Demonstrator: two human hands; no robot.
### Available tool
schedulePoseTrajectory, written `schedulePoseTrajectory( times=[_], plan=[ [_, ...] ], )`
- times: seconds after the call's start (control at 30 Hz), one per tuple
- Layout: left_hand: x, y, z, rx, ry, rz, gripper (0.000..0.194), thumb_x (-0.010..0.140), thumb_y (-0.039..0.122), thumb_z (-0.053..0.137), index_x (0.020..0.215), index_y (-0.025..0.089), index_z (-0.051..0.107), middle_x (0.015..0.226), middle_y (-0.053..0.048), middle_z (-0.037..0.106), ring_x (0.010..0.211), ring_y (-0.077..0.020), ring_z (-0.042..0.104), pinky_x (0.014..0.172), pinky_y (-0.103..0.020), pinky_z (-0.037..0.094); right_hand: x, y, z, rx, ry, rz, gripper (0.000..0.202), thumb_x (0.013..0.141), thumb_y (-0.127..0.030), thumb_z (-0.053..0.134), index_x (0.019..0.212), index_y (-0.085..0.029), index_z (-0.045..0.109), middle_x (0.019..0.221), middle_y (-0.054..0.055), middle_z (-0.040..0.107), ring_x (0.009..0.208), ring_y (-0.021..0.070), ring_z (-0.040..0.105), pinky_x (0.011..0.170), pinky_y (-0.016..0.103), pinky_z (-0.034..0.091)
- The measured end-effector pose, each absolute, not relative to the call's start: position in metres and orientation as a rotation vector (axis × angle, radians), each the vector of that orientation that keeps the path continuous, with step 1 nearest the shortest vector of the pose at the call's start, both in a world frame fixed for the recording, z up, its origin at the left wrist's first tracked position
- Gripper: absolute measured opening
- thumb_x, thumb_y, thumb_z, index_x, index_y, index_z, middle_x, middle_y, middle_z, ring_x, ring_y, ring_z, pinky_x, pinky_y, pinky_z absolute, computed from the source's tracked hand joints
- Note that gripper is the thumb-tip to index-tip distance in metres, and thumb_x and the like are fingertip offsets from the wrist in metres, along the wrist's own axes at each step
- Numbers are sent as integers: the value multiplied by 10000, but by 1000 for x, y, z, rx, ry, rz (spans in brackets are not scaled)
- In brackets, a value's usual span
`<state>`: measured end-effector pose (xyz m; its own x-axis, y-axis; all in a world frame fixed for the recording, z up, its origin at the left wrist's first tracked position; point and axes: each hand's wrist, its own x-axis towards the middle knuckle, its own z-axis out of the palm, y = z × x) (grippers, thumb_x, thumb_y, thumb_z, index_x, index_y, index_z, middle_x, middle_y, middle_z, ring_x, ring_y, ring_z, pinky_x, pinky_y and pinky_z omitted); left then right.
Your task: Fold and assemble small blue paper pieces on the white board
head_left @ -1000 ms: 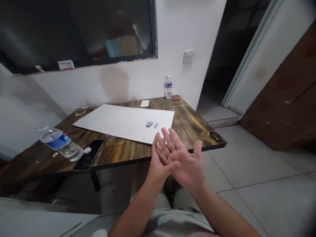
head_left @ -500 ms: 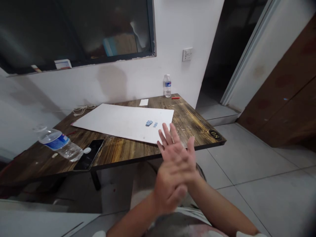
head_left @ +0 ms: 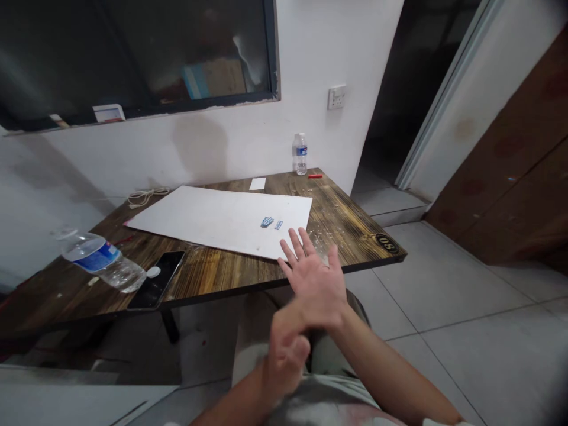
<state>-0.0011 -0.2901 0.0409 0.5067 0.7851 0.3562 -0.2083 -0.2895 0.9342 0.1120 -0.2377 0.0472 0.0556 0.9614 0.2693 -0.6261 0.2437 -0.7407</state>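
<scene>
My right hand [head_left: 317, 284] is held palm up with its fingers spread, beyond the near edge of the wooden table [head_left: 199, 275]; nothing lies on its palm. My left hand [head_left: 288, 349] is slightly blurred, its fingers bent against the heel and wrist of my right hand, its thumb curled. Beyond my right fingertips is a white board [head_left: 222, 216] lying on the table, with small blue-and-white pieces [head_left: 267, 222] and one separate small piece [head_left: 278, 225] on it.
A large bottle [head_left: 100, 257] lies tilted at the left, beside a black phone [head_left: 157, 281] with a white cap [head_left: 153, 272] on it. At the back are a small upright bottle [head_left: 300, 155], a red pen [head_left: 315, 176], white paper [head_left: 257, 183] and a cable [head_left: 146, 196].
My left hand has slid back from my right palm toward the wrist, moving left and down, so the palm shows. My right hand has shifted slightly left.
</scene>
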Motion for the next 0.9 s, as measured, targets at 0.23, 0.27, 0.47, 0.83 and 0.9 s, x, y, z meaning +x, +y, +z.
schedulePoseTrajectory(
  times=[0.23,0.27,0.47,0.83,0.9],
  plan=[
    [11,-291,29,1316,437,1242,809,960,594,107,599,224,730,443,-58,585,521,-197,610,750,-382,506,113,-236,38,-411,-795,1351,730,857,-783,113,1366,-421,492,1563,-38,337,1408,257,372,1090,606,333],
    [13,-292,25,1329,493,1284,748,960,592,162,702,223,760,564,-72,663,614,-215,649,780,-387,502,113,-235,37,-412,-794,1350,732,857,-785,118,1364,-416,495,1563,-33,338,1412,259,366,1090,611,328],
    [10,-283,6,2085,847,1143,609,787,546,646,1362,367,550,1458,-61,500,1422,-387,308,1159,-583,-79,115,-239,38,-343,-739,1442,737,885,-750,99,1372,-375,504,1572,-25,319,1410,247,372,1129,580,291],
    [-11,-267,45,2768,1025,906,960,813,770,384,1530,140,278,1549,-171,335,1460,-366,230,1188,-556,14,87,-272,49,-388,-617,1652,626,775,-426,741,1348,-312,517,1456,63,502,1324,256,491,1153,498,310],
    [-13,-259,49,3035,959,761,953,831,753,373,1533,119,259,1568,-147,307,1478,-316,201,1211,-466,63,91,-275,49,-439,-657,1674,615,717,-256,804,1284,-293,569,1356,77,597,1257,264,556,1118,491,365]
  ],
)
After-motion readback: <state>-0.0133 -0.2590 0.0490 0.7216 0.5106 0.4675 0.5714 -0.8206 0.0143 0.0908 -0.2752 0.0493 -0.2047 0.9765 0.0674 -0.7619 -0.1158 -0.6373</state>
